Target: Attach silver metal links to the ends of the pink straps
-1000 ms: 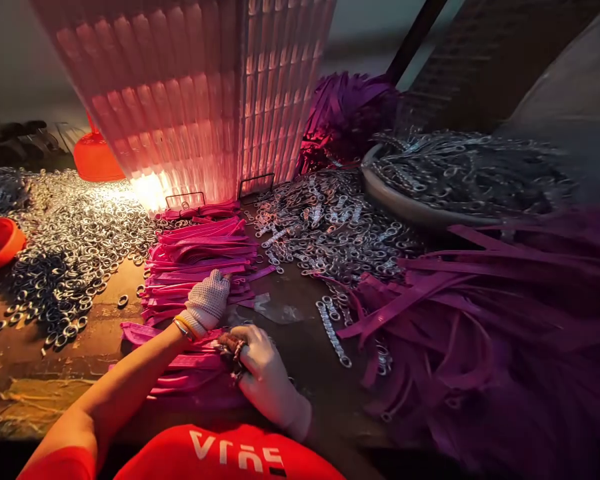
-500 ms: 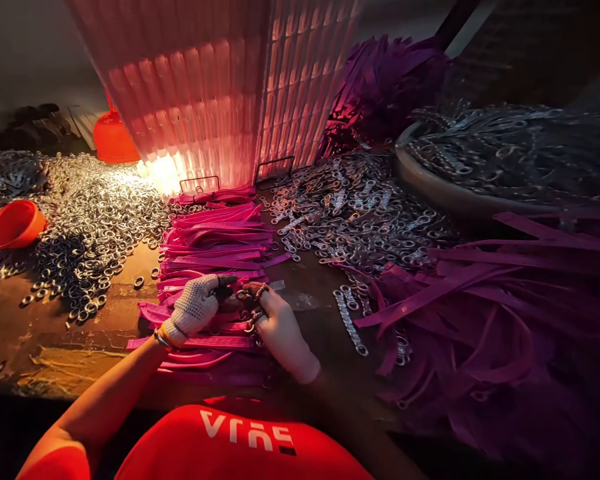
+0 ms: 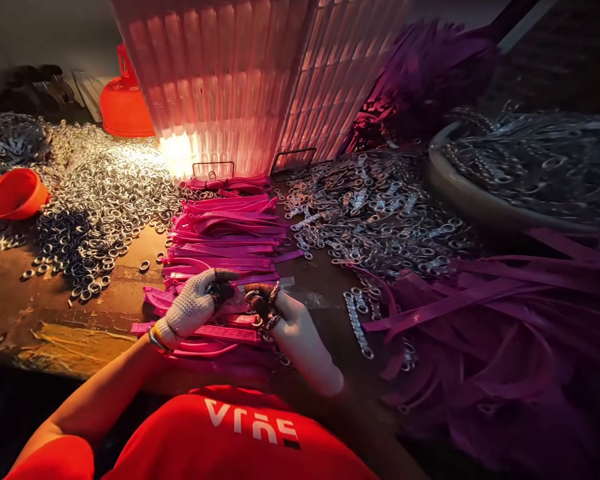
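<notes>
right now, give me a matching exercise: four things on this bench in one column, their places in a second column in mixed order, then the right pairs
Things:
1. orange bowl
2. stack of pink straps
3. loose metal rings
4. round tray of metal clips

Places:
A. far right of the bench
B. left edge of the bench
C. just beyond the gloved left hand and right hand
D. spread between the bowl and the straps

Pairs: 1-B, 2-C, 3-D, 4-A
</notes>
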Motion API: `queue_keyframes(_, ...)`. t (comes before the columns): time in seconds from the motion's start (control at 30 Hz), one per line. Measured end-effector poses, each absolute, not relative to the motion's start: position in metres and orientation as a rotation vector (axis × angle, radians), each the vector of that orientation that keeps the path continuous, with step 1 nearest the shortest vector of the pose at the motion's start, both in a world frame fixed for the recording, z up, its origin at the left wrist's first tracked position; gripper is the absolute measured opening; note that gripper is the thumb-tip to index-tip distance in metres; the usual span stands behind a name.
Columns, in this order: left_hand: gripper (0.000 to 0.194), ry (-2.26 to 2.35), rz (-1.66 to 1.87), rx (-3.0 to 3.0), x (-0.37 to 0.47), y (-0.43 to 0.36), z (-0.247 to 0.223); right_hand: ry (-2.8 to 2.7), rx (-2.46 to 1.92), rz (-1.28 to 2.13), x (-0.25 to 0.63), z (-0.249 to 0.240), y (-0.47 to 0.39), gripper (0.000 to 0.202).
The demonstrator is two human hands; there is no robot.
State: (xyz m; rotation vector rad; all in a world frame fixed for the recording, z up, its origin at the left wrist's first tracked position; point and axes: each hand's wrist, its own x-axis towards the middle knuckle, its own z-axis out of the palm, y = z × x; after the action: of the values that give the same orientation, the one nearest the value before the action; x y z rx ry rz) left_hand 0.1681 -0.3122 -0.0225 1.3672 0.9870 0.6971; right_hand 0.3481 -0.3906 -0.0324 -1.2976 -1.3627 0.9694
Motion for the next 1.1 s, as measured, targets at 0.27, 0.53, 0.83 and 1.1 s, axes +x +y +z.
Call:
queue_keyframes(0.27,0.038,1.009,0.451,1.163,0.158,-0.341,-0.034,-2.098,-1.754,0.401,0.337,-0.044,-0.406,0.024)
queue_keyframes(0.53,0.017,1.069,0.480,1.776,0.156,-0.351,-0.044,-2.293,-1.819,0.167,0.333,-0.054,-0.414,0.012)
queue_keyframes(0.83,0.015,1.028,0.371,1.921,0.154,-0.350,-0.055,-2.338,-1.735,0.082,0.334,-0.064,-0.410,0.016)
queue_keyframes(1.1,0.027,1.028,0.400,1.802,0.152,-0.347,-0.053,-2.358,-1.853,0.364,0.331,-0.040,-0.403,0.042)
